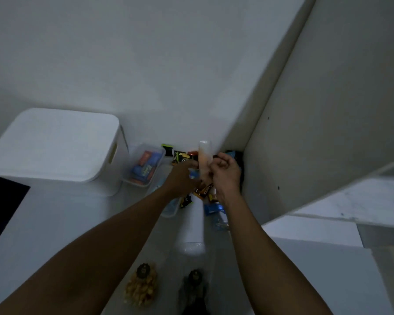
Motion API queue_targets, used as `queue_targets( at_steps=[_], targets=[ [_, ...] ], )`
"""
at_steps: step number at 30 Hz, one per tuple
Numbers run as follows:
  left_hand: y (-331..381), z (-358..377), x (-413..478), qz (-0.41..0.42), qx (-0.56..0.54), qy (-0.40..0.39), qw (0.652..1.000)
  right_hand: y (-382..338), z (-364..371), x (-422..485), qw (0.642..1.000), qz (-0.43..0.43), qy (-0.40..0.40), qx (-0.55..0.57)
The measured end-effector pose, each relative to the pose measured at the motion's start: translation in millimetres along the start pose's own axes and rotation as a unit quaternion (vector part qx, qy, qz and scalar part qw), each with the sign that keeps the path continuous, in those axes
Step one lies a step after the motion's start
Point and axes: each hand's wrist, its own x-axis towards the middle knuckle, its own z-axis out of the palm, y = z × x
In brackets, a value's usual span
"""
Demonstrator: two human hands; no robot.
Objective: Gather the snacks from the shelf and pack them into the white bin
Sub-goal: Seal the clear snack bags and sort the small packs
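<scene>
Dim white shelf (55,223), far corner. Left hand (182,176) and right hand (225,176) both curled round pale tube (204,155), upright. Loose snacks (201,192) scattered beneath, more in clear tub (156,155). White bin (55,144) at left, lidded; packing seemingly barely begun.

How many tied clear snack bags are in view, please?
2: a tied clear bag of yellow snacks low in view, a tied clear bag of dark snacks right of it; more may be hidden.

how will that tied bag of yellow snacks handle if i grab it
Probably floppy: the bag of yellow snacks looks like a thin clear sack bulging with loose pieces. Likely light for its size. A squeeze may crush them; the tied top looks safer.
</scene>
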Motion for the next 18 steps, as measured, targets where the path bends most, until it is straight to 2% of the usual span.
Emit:
queue_targets(
  at_steps=[4, 9, 11, 15, 18],
  targets=[
    [26, -20, -21, -0.037, -0.103, 0.110, 0.988, -23, -16, -27, 0.987, -0.104, -0.058, -0.105],
    [66, -52, -48, -0.050, -0.240, 0.115, 0.963, -55, -28, -67, 0.943, -0.222, -0.131, -0.212],
    [72, -62, -59, -0.054, -0.255, 0.143, 0.955, -63, -26, -82, 0.942, -0.237, -0.116, -0.206],
    [85, -84, -83, -0.049, -0.329, 0.164, 0.929, -73, -10, -111, 0.966, -0.234, -0.037, -0.104],
    [98, -101, -100, -0.023, -0.370, 0.174, 0.912, -80, 11, -138, 0.959, -0.273, -0.007, -0.079]
  ],
)
